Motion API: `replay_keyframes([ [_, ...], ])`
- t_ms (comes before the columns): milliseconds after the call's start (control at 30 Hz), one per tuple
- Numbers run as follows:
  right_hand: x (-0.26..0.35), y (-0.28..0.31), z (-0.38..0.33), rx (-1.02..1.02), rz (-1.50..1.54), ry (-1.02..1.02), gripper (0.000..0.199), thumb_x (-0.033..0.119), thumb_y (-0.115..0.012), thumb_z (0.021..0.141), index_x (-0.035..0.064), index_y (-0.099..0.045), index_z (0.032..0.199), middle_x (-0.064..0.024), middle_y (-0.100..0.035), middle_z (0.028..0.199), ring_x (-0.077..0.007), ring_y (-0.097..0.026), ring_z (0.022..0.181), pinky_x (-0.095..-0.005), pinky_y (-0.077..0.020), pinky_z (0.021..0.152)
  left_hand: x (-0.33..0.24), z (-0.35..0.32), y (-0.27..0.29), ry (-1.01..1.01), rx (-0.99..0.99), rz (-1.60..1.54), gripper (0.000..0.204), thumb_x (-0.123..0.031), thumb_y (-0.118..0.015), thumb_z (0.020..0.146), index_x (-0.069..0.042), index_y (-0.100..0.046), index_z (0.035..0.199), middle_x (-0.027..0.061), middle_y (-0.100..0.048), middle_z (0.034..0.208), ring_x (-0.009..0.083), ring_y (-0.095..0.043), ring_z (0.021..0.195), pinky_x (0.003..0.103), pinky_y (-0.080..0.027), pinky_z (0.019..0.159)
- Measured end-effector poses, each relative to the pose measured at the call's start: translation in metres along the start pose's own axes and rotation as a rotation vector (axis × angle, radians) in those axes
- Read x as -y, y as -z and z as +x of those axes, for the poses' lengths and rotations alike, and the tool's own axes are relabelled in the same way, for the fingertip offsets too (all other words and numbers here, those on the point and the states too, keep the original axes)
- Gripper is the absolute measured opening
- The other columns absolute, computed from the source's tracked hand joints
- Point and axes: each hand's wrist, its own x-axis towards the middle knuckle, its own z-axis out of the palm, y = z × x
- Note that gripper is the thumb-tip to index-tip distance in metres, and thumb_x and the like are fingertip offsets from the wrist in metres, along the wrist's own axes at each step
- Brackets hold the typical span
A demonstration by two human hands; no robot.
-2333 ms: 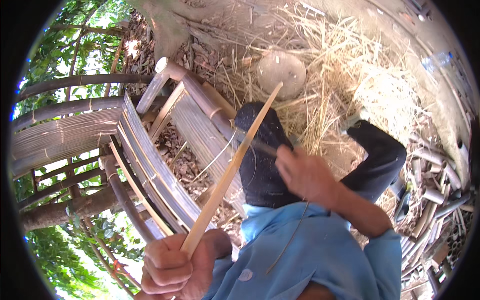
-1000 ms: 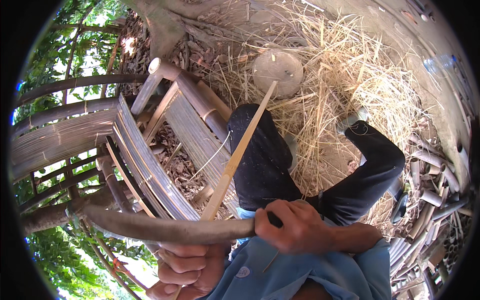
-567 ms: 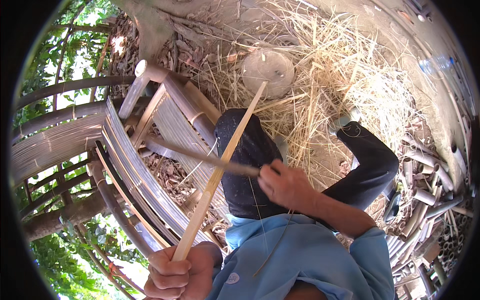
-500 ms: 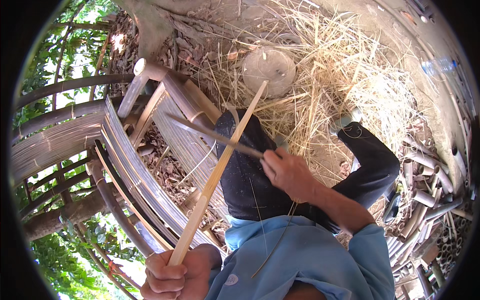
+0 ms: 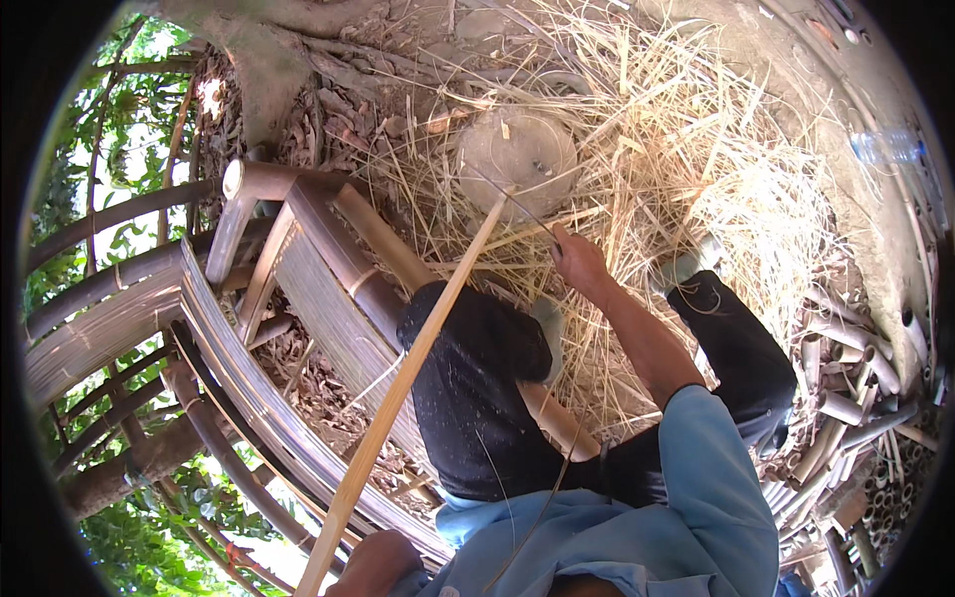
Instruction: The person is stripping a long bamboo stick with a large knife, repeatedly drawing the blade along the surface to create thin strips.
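A long, pale bamboo strip (image 5: 413, 363) slants up from the lower edge across my left thigh to the round wooden block (image 5: 517, 154). My left hand (image 5: 376, 565) is at the strip's near end, its fingers cut off by the frame; the strip stays raised there. Out by the strip's far tip, my right hand (image 5: 579, 264) is closed round the handle of a knife (image 5: 517, 207). The thin, dark blade, seen nearly edge-on, crosses the tip; whether it touches, I cannot tell.
Straw-like bamboo shavings (image 5: 686, 149) cover the ground around the block. On the left stands a bamboo bench (image 5: 328, 239) with slatted panels. Cut bamboo tubes (image 5: 846, 408) lie heaped at right, below a clear plastic bottle (image 5: 885, 147). Tree roots (image 5: 328, 60) spread at the back.
My right hand and the knife have moved away from me, from mid-strip to its far tip. My left hand has drawn the strip back toward the lower edge, mostly out of the picture.
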Motion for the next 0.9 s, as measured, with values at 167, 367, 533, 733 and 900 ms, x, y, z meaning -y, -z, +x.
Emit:
replay_keyframes([
  [167, 0.007, 0.014, 0.013, 0.085, -0.076, -0.114, 0.033, 0.033, -0.056, 0.098, 0.0055, -0.047, 0.115, -0.0245, -0.063, 0.083, -0.0440, -0.066, 0.076, -0.0541, -0.0519, 0.069, 0.061, -0.027, -0.016, 0.071, -0.038, 0.381, 0.052, -0.060, -0.030, 0.105, -0.014, -0.042, 0.082, -0.0040, -0.031, 0.062, 0.0073, -0.031, 0.045, 0.026, -0.024, 0.036],
  [367, -0.033, 0.043, -0.013, 0.082, 0.004, -0.159, 0.032, 0.031, -0.060, 0.099, 0.0051, -0.046, 0.110, -0.0236, -0.063, 0.083, -0.0417, -0.065, 0.066, -0.0508, -0.0537, 0.062, 0.075, -0.016, -0.041, -0.011, 0.039, 0.222, 0.054, -0.061, -0.027, 0.104, -0.014, -0.044, 0.084, -0.0004, -0.037, 0.067, 0.0096, -0.036, 0.047, 0.026, -0.027, 0.036],
  [533, -0.048, 0.048, -0.015, -0.063, 0.067, -0.201, 0.035, 0.027, -0.069, 0.093, 0.0026, -0.049, 0.109, -0.0201, -0.067, 0.079, -0.0386, -0.068, 0.071, -0.0470, -0.0540, 0.064, 0.108, -0.026, -0.066, 0.119, 0.171, 0.040, 0.049, -0.059, -0.029, 0.104, -0.016, -0.041, 0.082, -0.0018, -0.037, 0.071, 0.0092, -0.032, 0.045, 0.026, -0.025, 0.036],
  [733, -0.056, 0.055, -0.017, 0.050, 0.151, -0.380, 0.041, 0.032, -0.070, 0.093, -0.0001, -0.053, 0.111, -0.0197, -0.069, 0.082, -0.0363, -0.069, 0.069, -0.0459, -0.0559, 0.069, 0.121, -0.048, -0.087, 0.040, 0.130, 0.178, 0.044, -0.052, -0.029, 0.106, -0.015, -0.038, 0.083, -0.0029, -0.034, 0.065, 0.0050, -0.031, 0.038, 0.021, -0.029, 0.030],
  [900, 0.009, 0.087, -0.013, 0.071, 0.282, -0.165, 0.041, 0.041, -0.062, 0.098, 0.0015, -0.052, 0.103, -0.0149, -0.062, 0.077, -0.0254, -0.065, 0.062, -0.0349, -0.0521, 0.050, 0.108, -0.028, -0.076, -0.101, 0.444, 0.153, 0.038, -0.033, -0.025, 0.109, -0.010, -0.039, 0.082, -0.0034, -0.032, 0.061, 0.0030, -0.035, 0.036, 0.017, -0.032, 0.029],
])
